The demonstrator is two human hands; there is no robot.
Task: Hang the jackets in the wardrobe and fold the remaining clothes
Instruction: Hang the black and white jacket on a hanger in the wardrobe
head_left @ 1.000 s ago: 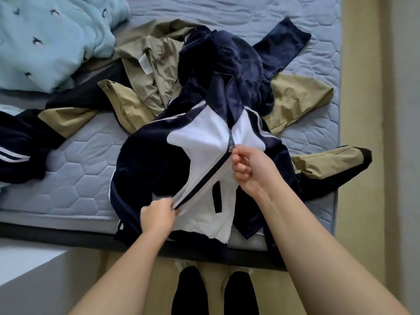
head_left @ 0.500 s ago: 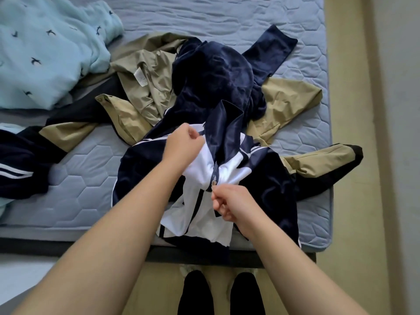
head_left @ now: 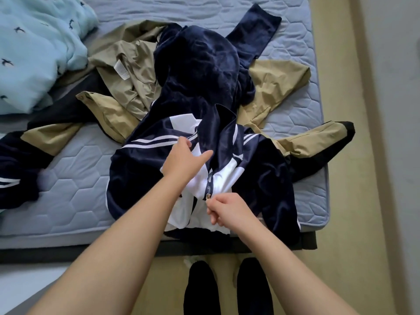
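Compared with half a second ago, the left hand (head_left: pixel 185 159) no longer clutches the jacket front; its fingers are straight and rest on the white panel. The zipper pull (head_left: pixel 208 196) sits lower, closer to the hem.

The right hand (head_left: pixel 227 211), nearest the body, pinches the zipper pull between thumb and finger. The navy-and-white jacket (head_left: pixel 141 178) lies front-up at the near edge of the bed (head_left: pixel 75 183), with its hem hanging over the edge.

Progress, as a judgement: early stage. The front is partly unzipped, apparently to prepare the jacket for hanging. No garment appears hung or folded, and no wardrobe or hanger is in view.

Count:
- Jackets: two, the navy-and-white jacket and the khaki jacket (head_left: pixel 275 87) beneath it.
- Other clothes: two, a dark striped garment (head_left: pixel 16 169) at the left edge and a light blue garment (head_left: pixel 34 53) at the far left.
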